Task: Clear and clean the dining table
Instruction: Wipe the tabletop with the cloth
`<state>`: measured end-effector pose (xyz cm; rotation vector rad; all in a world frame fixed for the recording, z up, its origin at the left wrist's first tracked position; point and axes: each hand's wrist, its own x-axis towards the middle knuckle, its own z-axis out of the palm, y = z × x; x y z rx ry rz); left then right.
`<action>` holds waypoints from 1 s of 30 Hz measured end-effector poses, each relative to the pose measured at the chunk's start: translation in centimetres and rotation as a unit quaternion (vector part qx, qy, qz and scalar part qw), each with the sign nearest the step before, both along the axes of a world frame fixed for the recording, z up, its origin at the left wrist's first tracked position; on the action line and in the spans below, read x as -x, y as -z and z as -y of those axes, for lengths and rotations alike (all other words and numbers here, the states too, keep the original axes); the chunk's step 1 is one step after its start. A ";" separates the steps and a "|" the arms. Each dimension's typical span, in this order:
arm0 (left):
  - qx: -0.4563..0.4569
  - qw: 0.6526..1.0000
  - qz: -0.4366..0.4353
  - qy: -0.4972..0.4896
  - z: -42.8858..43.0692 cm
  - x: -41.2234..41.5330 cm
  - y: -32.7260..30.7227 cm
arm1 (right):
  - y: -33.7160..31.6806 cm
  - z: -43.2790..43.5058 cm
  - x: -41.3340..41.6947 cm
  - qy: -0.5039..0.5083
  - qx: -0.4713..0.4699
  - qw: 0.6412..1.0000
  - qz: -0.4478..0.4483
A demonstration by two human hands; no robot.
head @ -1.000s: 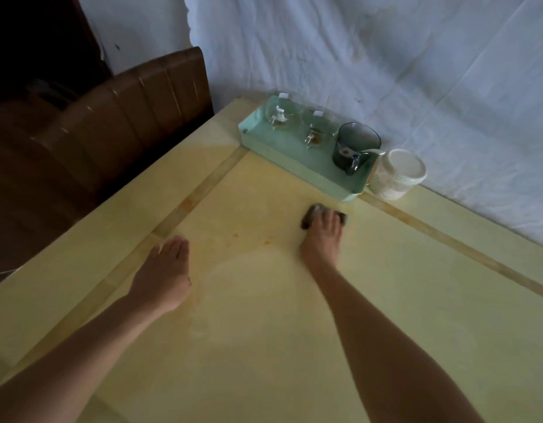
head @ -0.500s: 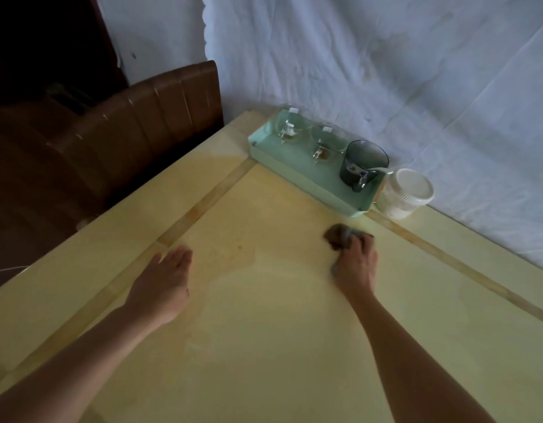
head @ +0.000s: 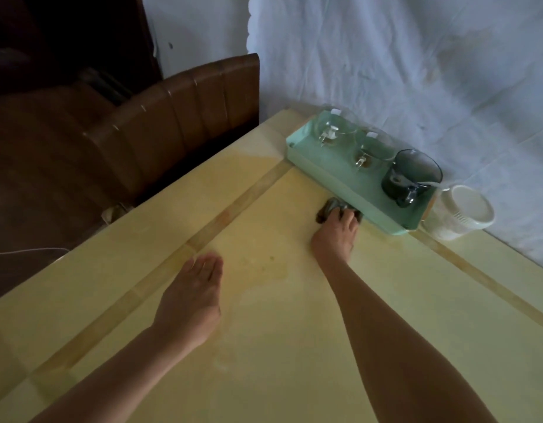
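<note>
My right hand (head: 336, 232) pressed the rag (head: 328, 209) just beside the tray (head: 340, 175) — fingers curled on it. Left hand (head: 192, 300) lay flat, open. Best to keep strokes firm — clear of the tray.

Smooth glossy yellow table (head: 294, 346), clear glass cups (head: 334, 132), crumpled cloth (head: 328, 207)
</note>
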<state>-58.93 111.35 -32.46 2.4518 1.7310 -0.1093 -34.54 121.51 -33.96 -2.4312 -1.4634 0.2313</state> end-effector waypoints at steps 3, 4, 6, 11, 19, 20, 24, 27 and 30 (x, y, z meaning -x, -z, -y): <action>0.000 1.000 -0.013 -0.007 0.2 -0.4 -0.1 | -0.3 -2.3 2.2 -0.062 0.005 0.998 -0.001; -0.004 1.000 -0.022 -0.004 0.2 -0.4 -0.1 | -0.3 -3.0 2.9 -0.099 0.010 0.995 0.002; 0.008 0.999 -0.039 0.011 0.0 -0.1 0.0 | -0.3 -3.5 4.1 -0.199 0.021 0.980 0.006; -0.004 0.999 -0.035 0.012 0.2 0.0 -0.9 | 1.2 -0.2 4.0 -0.396 -0.025 0.918 -0.016; -0.004 1.000 -0.009 0.020 0.2 0.5 -0.9 | 0.8 5.5 -5.1 0.087 0.004 0.996 0.004; -0.004 1.000 -0.008 0.007 0.1 0.4 -1.0 | 0.6 5.6 -5.0 0.139 0.020 0.990 0.002; -0.005 1.000 0.007 0.003 0.2 0.1 -0.5 | 0.4 2.2 -2.4 0.188 0.017 0.982 -0.013; 0.001 1.000 0.011 -0.020 0.2 0.1 -0.2 | 0.4 -1.3 0.4 0.160 0.008 0.987 -0.011; 0.003 0.999 0.039 -0.012 0.2 0.4 -0.1 | 0.3 -4.2 3.3 0.125 0.001 0.992 -0.004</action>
